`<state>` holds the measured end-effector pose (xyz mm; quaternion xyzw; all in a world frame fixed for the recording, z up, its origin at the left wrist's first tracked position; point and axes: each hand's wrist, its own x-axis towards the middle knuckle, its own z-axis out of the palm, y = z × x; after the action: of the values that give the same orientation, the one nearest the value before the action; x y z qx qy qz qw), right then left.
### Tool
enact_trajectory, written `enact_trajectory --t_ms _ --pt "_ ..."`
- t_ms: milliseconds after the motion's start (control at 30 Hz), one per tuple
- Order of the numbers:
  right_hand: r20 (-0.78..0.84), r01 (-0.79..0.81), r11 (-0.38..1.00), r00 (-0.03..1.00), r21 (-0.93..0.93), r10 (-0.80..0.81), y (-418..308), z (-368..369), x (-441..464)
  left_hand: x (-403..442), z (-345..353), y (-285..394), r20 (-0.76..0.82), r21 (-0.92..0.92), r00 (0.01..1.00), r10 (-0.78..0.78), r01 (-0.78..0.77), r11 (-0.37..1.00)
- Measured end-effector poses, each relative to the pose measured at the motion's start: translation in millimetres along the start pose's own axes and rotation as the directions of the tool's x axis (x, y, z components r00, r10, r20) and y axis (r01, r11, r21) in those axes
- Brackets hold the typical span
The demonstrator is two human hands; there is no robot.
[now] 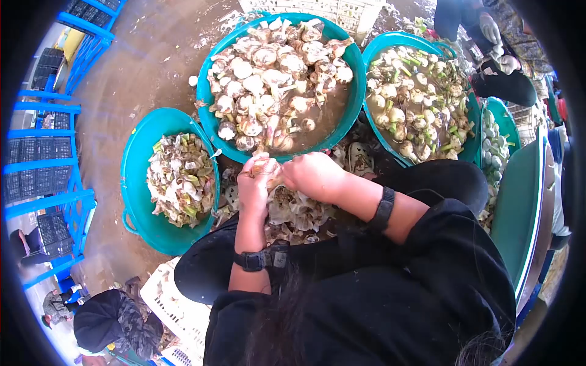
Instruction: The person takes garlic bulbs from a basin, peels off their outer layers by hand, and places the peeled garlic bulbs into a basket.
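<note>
Close together at the near rim of the large green tub (357, 91), both my hands are closed around one bulb (274, 177), which looks like garlic and is mostly covered by fingers. My left hand (256, 178) wraps its left side. From the right, my right hand (308, 175) pinches it. Many brownish bulbs (265, 79) fill the tub just beyond. Loose peeled skins (302, 210) lie below my hands, between my legs.
Left stands a green basin (137, 177) of skins and leaves. A second tub (372, 52) at the right holds pale bulbs in water. White crates (177, 305) stand lower left and at the top. Other people are at upper right and lower left (116, 323).
</note>
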<state>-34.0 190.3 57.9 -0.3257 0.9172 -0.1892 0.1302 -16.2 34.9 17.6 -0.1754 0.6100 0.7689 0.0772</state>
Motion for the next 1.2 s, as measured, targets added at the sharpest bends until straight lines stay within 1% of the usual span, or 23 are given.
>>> enact_trajectory --t_ms 133,167,200,233,267,333,367,400,467,500,533,600,667,733,767,800,833,867,967,1033,1067,1133,1200 --pt "-0.134 0.045 0.993 0.991 0.107 -0.031 22.3 36.3 11.9 -8.0 -0.5 10.0 0.119 -0.062 0.992 -0.047 0.055 0.997" --pt "0.140 -0.287 0.649 0.953 0.705 0.269 25.1 39.4 11.6 -9.4 -1.1 8.6 0.126 -0.061 0.991 -0.046 0.054 0.997" --pt "0.514 -0.519 -0.067 0.806 0.852 0.294 24.9 35.2 11.0 -10.7 -1.8 7.4 0.184 -0.007 0.983 0.021 -0.020 1.000" --pt "0.469 -0.426 -0.206 0.840 0.881 0.271 17.2 25.8 0.9 -9.9 -2.1 7.4 0.244 0.041 0.966 0.085 -0.098 0.994" --pt "0.468 -0.422 -0.209 0.840 0.882 0.276 19.3 27.5 0.8 -7.5 -3.9 8.9 0.250 0.042 0.965 0.083 -0.096 0.994" --pt "0.270 -0.357 0.400 0.928 0.844 0.259 21.7 33.4 -0.8 -4.3 -7.2 19.1 0.280 -0.190 0.958 -0.059 0.116 0.975" --pt "0.053 -0.210 0.616 0.963 0.759 0.263 20.7 35.6 -1.2 1.4 -9.9 22.9 0.276 0.098 0.930 -0.242 0.223 0.970" --pt "0.053 -0.211 0.615 0.963 0.760 0.264 20.8 38.7 0.6 -0.5 -9.4 23.6 0.277 0.099 0.930 -0.243 0.224 0.969" --pt "0.140 -0.336 0.445 0.898 0.830 0.417 24.2 46.0 5.3 -8.4 -8.4 25.8 0.483 0.440 0.875 0.037 -0.278 0.854" --pt "0.382 -0.463 0.146 0.841 0.874 0.382 27.6 36.4 4.7 -15.5 -5.0 27.6 0.421 0.322 0.904 0.071 -0.222 0.920" --pt "0.381 -0.462 0.144 0.841 0.875 0.384 32.3 36.0 5.7 -13.9 -5.3 29.1 0.424 0.323 0.903 0.070 -0.223 0.920" --pt "0.487 -0.469 -0.134 0.819 0.873 0.305 35.7 37.4 6.9 -9.6 -10.8 33.0 0.634 0.563 0.703 0.323 -0.705 0.431" --pt "0.422 -0.373 -0.205 0.849 0.905 0.318 30.6 36.9 5.6 -4.3 -17.4 17.7 0.680 0.521 0.627 0.381 -0.778 0.351" --pt "0.354 -0.274 -0.265 0.873 0.925 0.335 19.6 24.1 0.7 -6.7 -9.7 11.0 0.496 0.387 0.740 0.454 -0.657 0.647" --pt "0.234 -0.109 -0.367 0.920 0.924 0.315 12.2 12.2 -3.4 -16.7 2.4 9.4 0.325 0.156 0.895 0.307 -0.371 0.916" --pt "0.107 0.055 -0.469 0.944 0.882 0.311 8.5 6.2 -6.3 -17.3 1.7 4.8 0.319 0.156 0.896 0.310 -0.373 0.915" --pt "0.106 -0.025 -0.253 0.944 0.967 0.311 11.2 9.9 -9.9 -15.4 -2.4 -3.3 0.129 -0.215 0.976 0.176 -0.146 0.966" --pt "-0.066 -0.017 0.403 0.980 0.915 0.190 17.2 6.7 -26.7 -11.1 -6.3 -11.0 0.007 -0.586 0.999 -0.032 0.031 0.810" --pt "-0.198 0.174 0.144 0.965 0.974 0.173 7.7 8.9 -50.2 1.9 -22.5 -10.5 -0.056 -0.807 0.921 -0.385 0.186 0.561" --pt "-0.185 0.089 0.318 0.940 0.944 0.288 31.3 -21.2 -59.2 7.1 -44.1 -25.3 -0.099 -0.813 0.905 -0.413 0.166 0.558" --pt "-0.109 0.223 -0.132 0.811 0.966 0.574 27.3 -15.9 -49.0 6.3 -51.8 -28.1 -0.013 -0.807 0.914 -0.405 0.230 0.545" --pt "-0.205 0.408 -0.308 0.827 0.860 0.524 42.8 -32.3 -43.1 6.2 -56.1 -24.1 0.071 -0.792 0.919 -0.387 0.288 0.538" --pt "-0.097 0.470 -0.456 0.769 0.756 0.631 45.1 -41.3 -40.9 4.1 -57.0 -13.7 0.113 -0.816 0.925 -0.364 0.296 0.497"
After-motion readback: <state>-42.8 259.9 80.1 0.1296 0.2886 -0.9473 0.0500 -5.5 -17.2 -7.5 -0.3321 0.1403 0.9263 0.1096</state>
